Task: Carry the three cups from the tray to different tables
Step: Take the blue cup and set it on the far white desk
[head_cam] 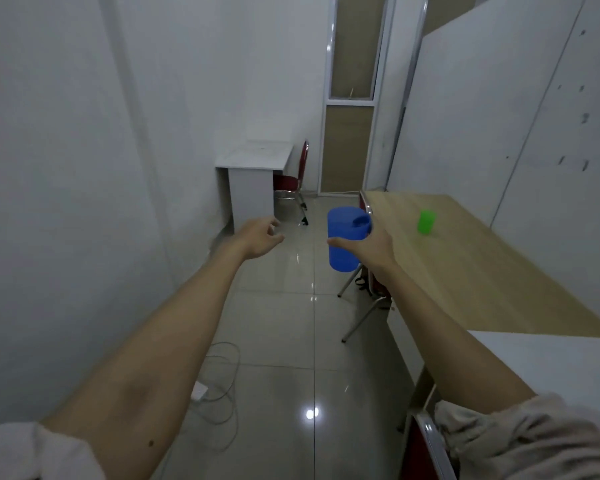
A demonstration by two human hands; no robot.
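Note:
My right hand (369, 249) grips a blue cup (345, 239) from the side and holds it upright in the air over the tiled floor, left of the wooden table (465, 271). A green cup (426, 222) stands upright on that wooden table, toward its far end. My left hand (258, 237) is stretched forward with fingers loosely apart and nothing in it. A small white table (257, 155) stands against the far wall ahead. No tray and no third cup are in view.
A red chair (293, 183) stands beside the white table, another is tucked at the wooden table (368, 289), and a third chair back (430, 448) is at bottom right. A white tabletop (551, 362) adjoins the wooden one. A cable and adapter (219, 386) lie on the floor at left.

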